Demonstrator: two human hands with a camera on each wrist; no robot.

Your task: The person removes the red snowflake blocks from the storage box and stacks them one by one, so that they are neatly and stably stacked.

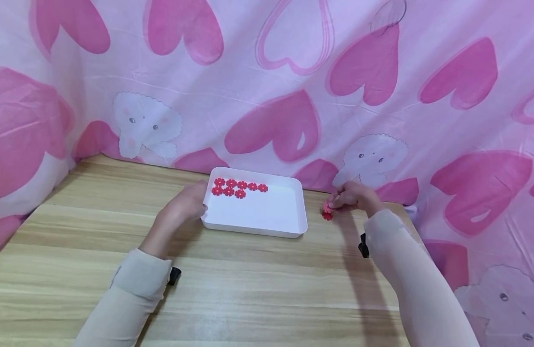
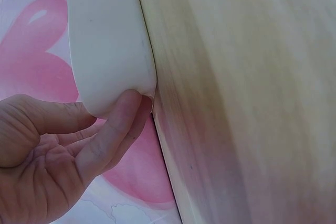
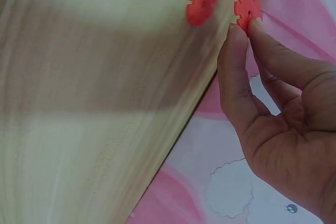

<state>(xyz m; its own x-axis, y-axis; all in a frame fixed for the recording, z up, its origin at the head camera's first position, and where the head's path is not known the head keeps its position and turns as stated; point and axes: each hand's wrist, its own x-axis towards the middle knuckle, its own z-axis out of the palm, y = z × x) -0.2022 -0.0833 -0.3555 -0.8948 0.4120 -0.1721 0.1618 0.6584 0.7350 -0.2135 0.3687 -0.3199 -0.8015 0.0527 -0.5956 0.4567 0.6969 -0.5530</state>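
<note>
My left hand (image 1: 186, 202) holds the left end of a shallow white tray (image 1: 258, 214); in the left wrist view its thumb and fingertips (image 2: 126, 100) grip the tray's corner. Beyond the tray's right side, my right hand (image 1: 351, 194) pinches a red notched snowflake disc (image 3: 247, 9) between thumb and forefinger, raised off the table. A second red snowflake disc (image 3: 202, 3) lies flat on the wood just beside it. Inside the tray, several more red snowflake discs (image 1: 242, 185) form two rows along the back left.
The wood-grain table (image 1: 249, 289) runs up to a pink and white curtain (image 1: 271, 72) printed with hearts, hanging behind it and to the right. The tray sits close to the table's back edge. Black wrist-camera pieces (image 1: 174, 276) stick out by both cuffs.
</note>
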